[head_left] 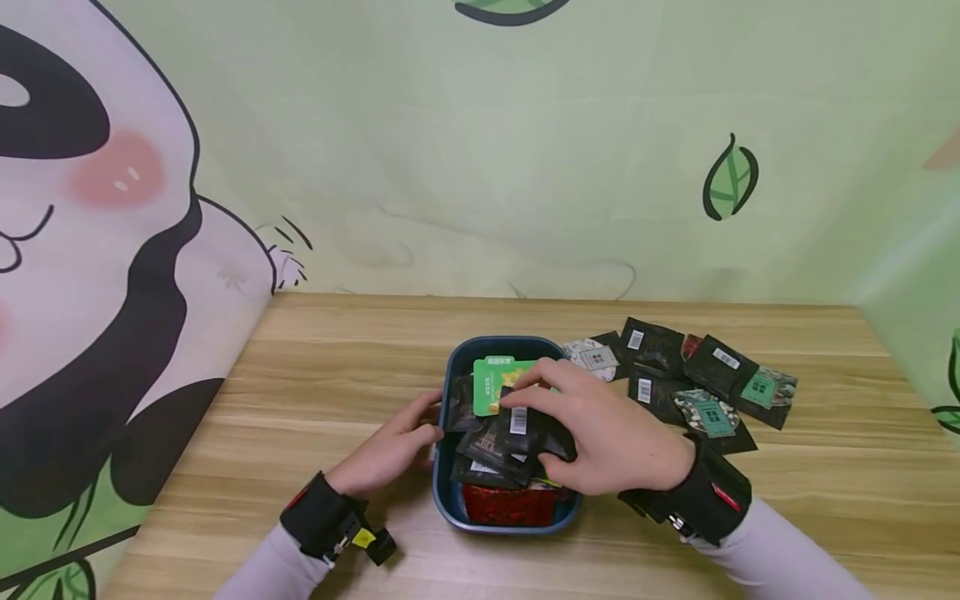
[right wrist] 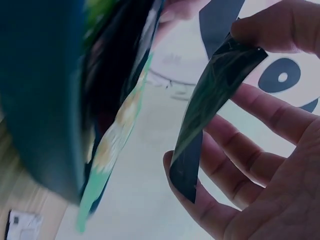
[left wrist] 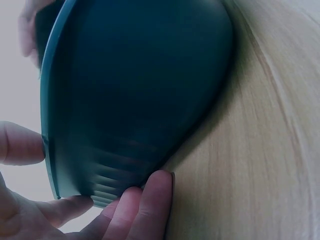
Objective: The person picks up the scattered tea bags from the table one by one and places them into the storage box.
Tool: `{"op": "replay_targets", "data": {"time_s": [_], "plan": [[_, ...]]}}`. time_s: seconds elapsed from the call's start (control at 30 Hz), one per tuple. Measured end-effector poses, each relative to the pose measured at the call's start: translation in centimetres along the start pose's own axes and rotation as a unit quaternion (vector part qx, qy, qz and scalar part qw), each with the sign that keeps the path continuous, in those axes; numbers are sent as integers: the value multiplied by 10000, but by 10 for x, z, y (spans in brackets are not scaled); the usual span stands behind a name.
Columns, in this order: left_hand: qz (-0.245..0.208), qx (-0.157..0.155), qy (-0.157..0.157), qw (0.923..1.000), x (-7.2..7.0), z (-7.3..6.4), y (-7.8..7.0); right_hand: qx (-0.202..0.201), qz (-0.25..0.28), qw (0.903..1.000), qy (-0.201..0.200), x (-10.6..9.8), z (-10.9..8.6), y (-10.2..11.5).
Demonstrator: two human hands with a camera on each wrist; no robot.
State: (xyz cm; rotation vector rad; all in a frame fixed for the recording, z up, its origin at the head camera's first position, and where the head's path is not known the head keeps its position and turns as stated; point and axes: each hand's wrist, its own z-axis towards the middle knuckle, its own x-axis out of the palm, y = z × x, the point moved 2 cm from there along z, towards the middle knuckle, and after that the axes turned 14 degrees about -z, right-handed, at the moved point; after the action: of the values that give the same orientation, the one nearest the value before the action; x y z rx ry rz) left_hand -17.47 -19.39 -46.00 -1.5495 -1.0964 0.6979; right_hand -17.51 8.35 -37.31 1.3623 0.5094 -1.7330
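A dark blue plastic basket (head_left: 504,530) stands on the table with packets inside. The left hand (head_left: 393,446) holds its left side; in the left wrist view the thumb (left wrist: 22,145) meets the rim and the other fingers lie against the outer wall. Over the basket, the right hand (head_left: 611,437) holds a small black packet (head_left: 536,425) with a white barcode label. In the right wrist view this packet (right wrist: 215,95) is bent between thumb and fingers, apart from the basket. Beneath it are a green packet (head_left: 487,390), several black packets (head_left: 480,479) and a shiny red packet (head_left: 506,506).
Right of the basket, several black packets (head_left: 652,346) lie loosely overlapped on the wooden table (head_left: 337,350), some with patterned fronts and green labels (head_left: 712,418). A pale green printed backdrop (head_left: 525,167) rises behind the table, with a panda drawing (head_left: 217,275) at left.
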Motion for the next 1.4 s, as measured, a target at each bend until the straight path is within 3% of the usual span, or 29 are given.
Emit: {"op": "replay_targets", "data": {"time_s": [0.27,0.4,0.5,0.6,0.9,1.13,1.4], "plan": [[54,-19,26,10000,1,-1,-1,-410,132,9989,-162,0,11,13],[19,-45,-5,10000,1,0,0,-411,144,9986,311,3,6,13],[33,-24,-27,10000,0,0,1,-204,176,9969,737,7,-1,11],[55,-23,-59,10000,0,0,2,100,293,9954,901,8,-10,4],[89,-43,-75,9999,-3,2,3,716,-172,9954,613,0,-53,-43],[143,-18,-74,9999,-5,2,2,1455,-675,9852,599,-9,-90,-86],[217,-46,-79,9997,-4,1,2,1729,-1222,9766,382,-16,-121,-125]]}}
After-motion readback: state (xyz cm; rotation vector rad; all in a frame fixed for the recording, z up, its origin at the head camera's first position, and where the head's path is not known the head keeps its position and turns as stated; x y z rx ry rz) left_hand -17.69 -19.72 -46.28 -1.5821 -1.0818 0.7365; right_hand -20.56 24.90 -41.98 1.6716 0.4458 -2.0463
